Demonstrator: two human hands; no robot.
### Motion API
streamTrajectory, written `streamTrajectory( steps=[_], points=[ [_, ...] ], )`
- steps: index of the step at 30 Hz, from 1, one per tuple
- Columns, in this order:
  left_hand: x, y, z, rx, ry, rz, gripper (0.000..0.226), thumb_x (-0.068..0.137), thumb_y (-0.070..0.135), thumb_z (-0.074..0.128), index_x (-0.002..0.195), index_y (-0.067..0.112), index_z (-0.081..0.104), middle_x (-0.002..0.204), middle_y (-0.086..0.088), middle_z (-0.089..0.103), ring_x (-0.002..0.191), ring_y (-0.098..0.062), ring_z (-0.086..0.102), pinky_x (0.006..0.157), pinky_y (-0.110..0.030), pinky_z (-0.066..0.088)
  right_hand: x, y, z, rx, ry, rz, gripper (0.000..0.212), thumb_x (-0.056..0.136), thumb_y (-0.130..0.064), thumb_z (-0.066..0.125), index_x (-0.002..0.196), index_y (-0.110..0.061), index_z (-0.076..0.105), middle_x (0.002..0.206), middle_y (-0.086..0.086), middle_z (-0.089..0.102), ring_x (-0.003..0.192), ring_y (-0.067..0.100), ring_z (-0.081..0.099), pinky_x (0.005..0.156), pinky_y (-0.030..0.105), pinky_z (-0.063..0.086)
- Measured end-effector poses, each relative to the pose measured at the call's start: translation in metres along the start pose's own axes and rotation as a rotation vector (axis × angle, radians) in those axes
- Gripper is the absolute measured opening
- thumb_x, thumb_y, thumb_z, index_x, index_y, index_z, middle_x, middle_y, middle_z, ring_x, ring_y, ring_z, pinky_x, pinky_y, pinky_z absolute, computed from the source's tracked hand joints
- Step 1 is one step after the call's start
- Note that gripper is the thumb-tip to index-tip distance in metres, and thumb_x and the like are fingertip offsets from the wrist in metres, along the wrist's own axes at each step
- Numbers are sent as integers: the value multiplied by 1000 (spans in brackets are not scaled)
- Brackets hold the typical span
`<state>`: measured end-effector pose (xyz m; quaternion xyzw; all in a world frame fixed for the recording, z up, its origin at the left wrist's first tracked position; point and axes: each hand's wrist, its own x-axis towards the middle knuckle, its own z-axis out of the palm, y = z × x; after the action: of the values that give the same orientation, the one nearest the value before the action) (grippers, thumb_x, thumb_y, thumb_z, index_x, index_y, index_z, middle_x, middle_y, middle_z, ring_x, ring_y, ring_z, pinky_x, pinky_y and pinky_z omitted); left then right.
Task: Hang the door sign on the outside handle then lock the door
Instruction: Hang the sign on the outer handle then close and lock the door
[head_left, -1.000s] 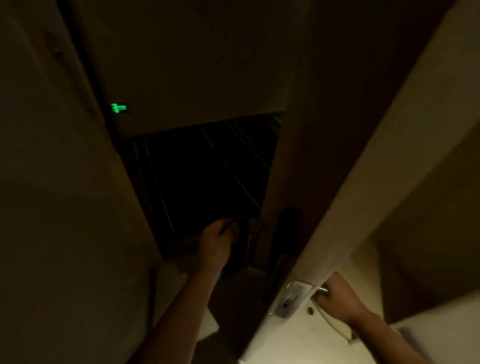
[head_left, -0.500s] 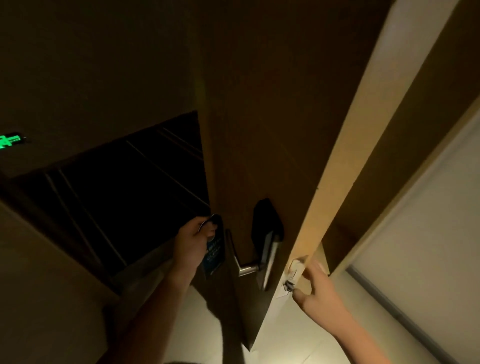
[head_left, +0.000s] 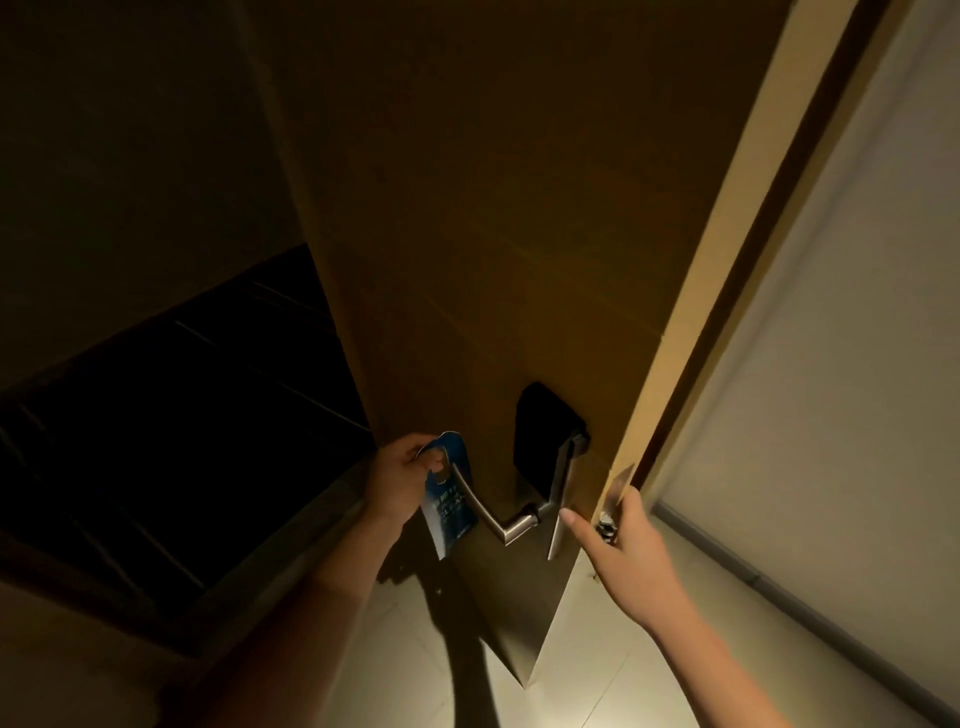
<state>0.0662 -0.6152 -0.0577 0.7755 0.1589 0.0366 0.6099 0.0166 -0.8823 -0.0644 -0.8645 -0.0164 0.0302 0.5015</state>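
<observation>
The brown door (head_left: 519, 234) stands open, its outer face toward me and its pale edge (head_left: 696, 291) on the right. A silver lever handle (head_left: 488, 512) juts left from a black lock plate (head_left: 540, 441). My left hand (head_left: 400, 480) grips the top of a blue door sign (head_left: 449, 512), whose hook hole sits at the tip of the handle. My right hand (head_left: 623, 551) holds the door's edge by the latch plate (head_left: 618, 486), thumb on the outer face and fingers spread.
A dark corridor floor (head_left: 182, 405) lies beyond the door at the left. A pale wall (head_left: 831, 364) with a baseboard runs along the right. Light floor tiles (head_left: 597, 665) lie below the door.
The view has swung and closed in on the outer face of the door. My left hand has brought the blue sign up to the lever's tip. My right hand stays at the door's edge.
</observation>
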Motion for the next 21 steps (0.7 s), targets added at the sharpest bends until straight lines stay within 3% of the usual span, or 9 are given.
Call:
streamTrajectory(
  steps=[3, 6, 12, 16, 21],
  points=[
    [6, -2, 11, 22, -62, -25, 20, 92, 9, 61, 93, 28, 68, 93, 4, 71, 87, -7, 67, 73, -21, 49, 10, 3, -7, -31, -4, 47, 67, 73, -72, 57, 129, -45, 31, 122, -28, 51, 116, 12, 58, 88, 26, 46],
    [7, -4, 23, 33, -92, -55, 17, 93, 11, 60, 103, 21, 69, 93, 2, 71, 86, -7, 66, 78, -26, 53, 15, 8, -11, -65, 3, 83, 70, 74, -71, 55, 131, -38, 31, 131, -13, 56, 119, 18, 59, 86, 26, 48],
    [-9, -4, 40, 76, -154, -64, 17, 93, 15, 61, 103, 26, 69, 93, 18, 61, 84, 2, 56, 63, -16, 43, 19, 9, -17, -39, -10, 87, 63, 70, -74, 55, 120, -44, 32, 118, -17, 55, 101, 9, 58, 78, 20, 47],
    [-30, -5, 50, 36, -151, -102, 14, 89, 17, 67, 93, 29, 69, 108, 4, 58, 98, -10, 56, 71, -20, 47, 16, 7, -18, -26, -16, 68, 61, 70, -76, 54, 117, -46, 30, 117, -17, 54, 99, 8, 58, 74, 16, 45],
    [-61, -6, 59, -52, -172, -194, 19, 88, 13, 68, 107, 16, 69, 110, -3, 65, 102, -17, 62, 87, -31, 54, 12, 2, -13, -18, -25, 73, 58, 72, -71, 55, 117, -47, 27, 119, -16, 51, 101, 9, 56, 75, 16, 47]
  ],
)
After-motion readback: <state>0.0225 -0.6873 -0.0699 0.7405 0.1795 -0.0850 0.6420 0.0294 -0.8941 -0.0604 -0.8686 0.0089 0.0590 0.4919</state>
